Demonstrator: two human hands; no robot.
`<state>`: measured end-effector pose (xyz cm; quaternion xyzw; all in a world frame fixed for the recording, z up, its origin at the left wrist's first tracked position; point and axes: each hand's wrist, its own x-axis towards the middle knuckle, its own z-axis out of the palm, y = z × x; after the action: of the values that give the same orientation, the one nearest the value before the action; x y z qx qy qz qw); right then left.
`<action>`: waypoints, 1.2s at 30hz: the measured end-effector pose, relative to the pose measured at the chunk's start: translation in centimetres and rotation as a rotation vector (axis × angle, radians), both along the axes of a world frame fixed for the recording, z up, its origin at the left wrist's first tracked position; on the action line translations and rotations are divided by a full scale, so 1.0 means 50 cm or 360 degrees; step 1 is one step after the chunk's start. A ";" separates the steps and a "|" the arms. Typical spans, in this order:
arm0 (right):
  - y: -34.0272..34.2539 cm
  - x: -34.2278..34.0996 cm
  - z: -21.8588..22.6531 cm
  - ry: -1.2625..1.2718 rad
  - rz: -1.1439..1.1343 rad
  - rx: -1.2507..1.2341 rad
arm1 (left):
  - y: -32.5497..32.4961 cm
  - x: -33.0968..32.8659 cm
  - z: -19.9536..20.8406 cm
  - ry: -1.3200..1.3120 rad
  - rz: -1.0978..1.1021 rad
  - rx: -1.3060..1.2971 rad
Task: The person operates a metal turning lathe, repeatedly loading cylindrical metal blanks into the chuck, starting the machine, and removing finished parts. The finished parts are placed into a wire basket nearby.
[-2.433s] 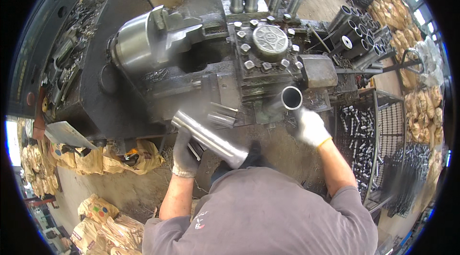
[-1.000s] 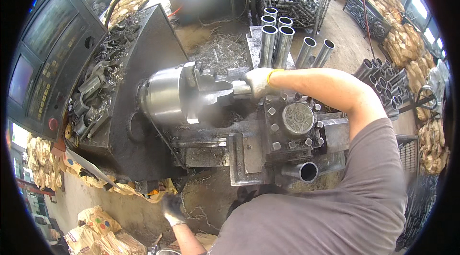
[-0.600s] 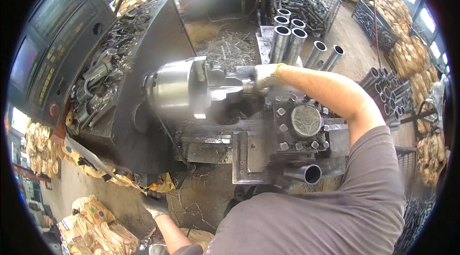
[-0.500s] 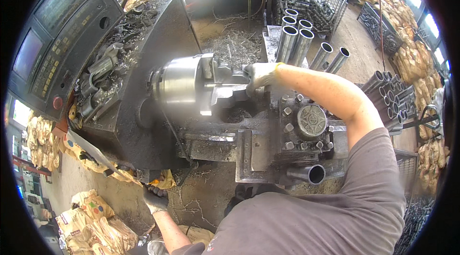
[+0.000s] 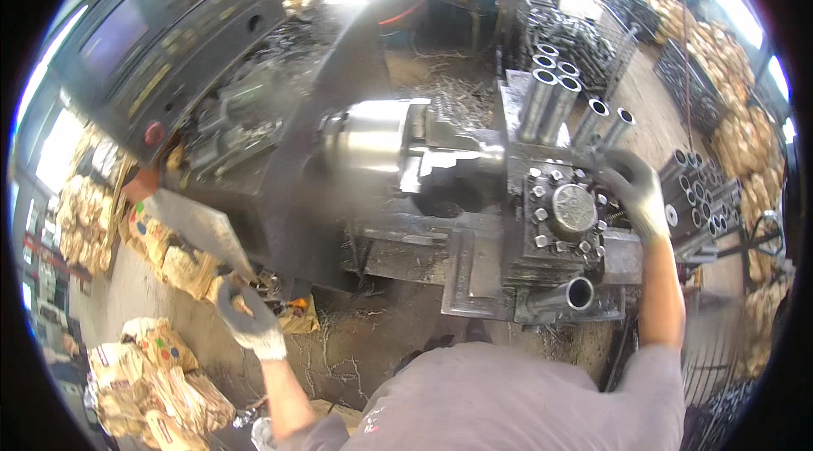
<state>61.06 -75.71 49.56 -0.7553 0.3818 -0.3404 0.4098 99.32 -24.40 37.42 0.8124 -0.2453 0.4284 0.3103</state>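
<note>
My right hand (image 5: pixel 637 193), in a grey-and-white work glove, is just right of the lathe's square tool post (image 5: pixel 542 218). Its fingers are curved, with a gap to the thumb, and I make out nothing between them. My left hand (image 5: pixel 251 320), gloved the same way, hangs at the lower left beside the end of a flat plate (image 5: pixel 203 226). Its fingers are bent and apart from the thumb. Left of the tool post is the shiny lathe chuck (image 5: pixel 368 138), its stepped jaws (image 5: pixel 419 167) facing the tool post. A short tube (image 5: pixel 579 292) points out from the tool post's near side.
Several steel tubes (image 5: pixel 542 99) stand upright behind the tool post. More tubes (image 5: pixel 694 197) lie stacked at the right. The control panel (image 5: pixel 161 44) rises at the left, above a ledge with metal scraps (image 5: pixel 246 116). Brown sacks (image 5: pixel 152 383) lie on the floor.
My right hand has left the chuck jaws and come rightward past the tool post. My left hand has risen slightly and moved left. The whole view has shifted.
</note>
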 end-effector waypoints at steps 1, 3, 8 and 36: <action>0.023 -0.056 -0.008 0.0017 -0.0126 -0.0035 | -0.043 0.006 0.100 -0.0166 -0.0196 -0.0071; 0.075 -0.137 -0.039 -0.0178 -0.0324 0.0084 | -0.109 0.059 0.262 -0.0007 -0.0313 0.0224; 0.149 -0.335 -0.184 -0.0352 -0.0517 0.0465 | -0.271 0.340 0.420 0.0397 0.0250 0.0833; 0.437 -0.042 -0.241 0.0060 0.0924 0.0582 | 0.372 -0.701 -0.495 0.1954 -0.0003 0.0009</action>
<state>58.95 -53.87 37.52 -0.7525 0.2132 -0.1216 0.6111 64.25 -5.79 12.67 0.9115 -0.0235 -0.1187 0.3932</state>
